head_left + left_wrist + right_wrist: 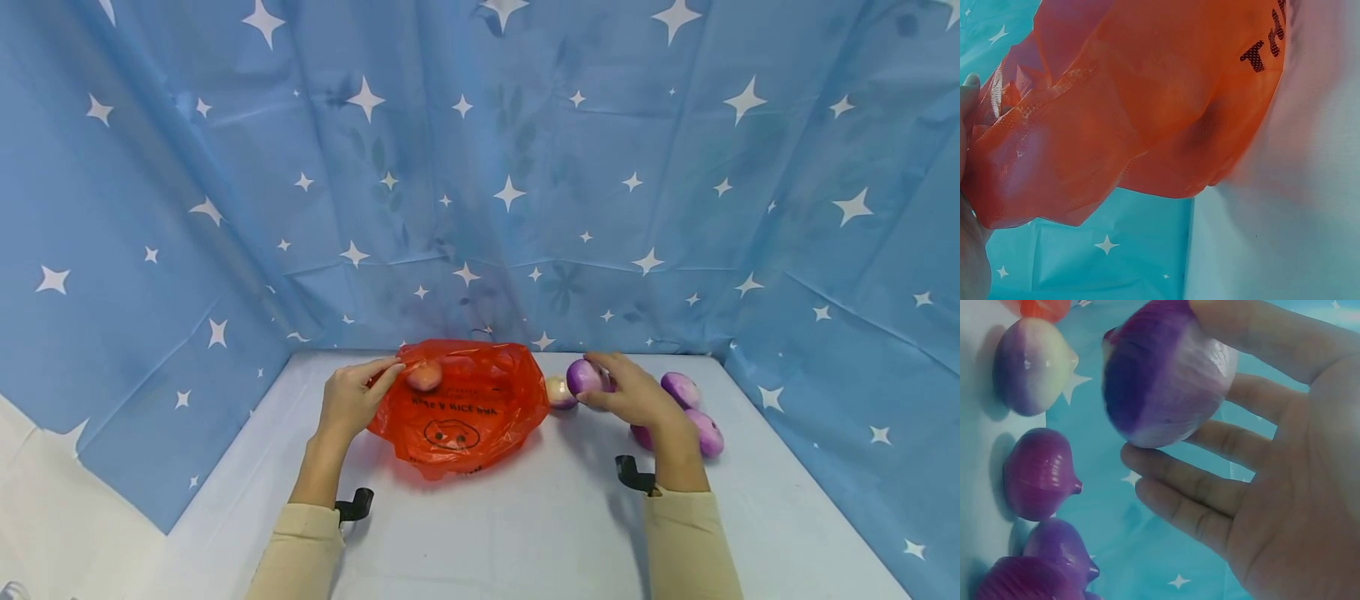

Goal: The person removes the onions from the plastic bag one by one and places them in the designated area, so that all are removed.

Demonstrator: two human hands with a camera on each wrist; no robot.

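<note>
My left hand pinches the left rim of a red plastic bag, which stands with its mouth spread and dark print on its side. Inside the bag, near that hand, an onion shows up orange-red. To the right of the bag, my right hand holds a purple-and-white onion raised off the table. The right wrist view shows this onion gripped between thumb and fingers, two lower fingers extending beneath it. A pale onion with a purple base sits beside the bag's right edge.
Several purple onions lie right of and partly behind my right hand, among them a far one and a nearer one. The white table is bounded by a blue star-patterned curtain at the back and sides.
</note>
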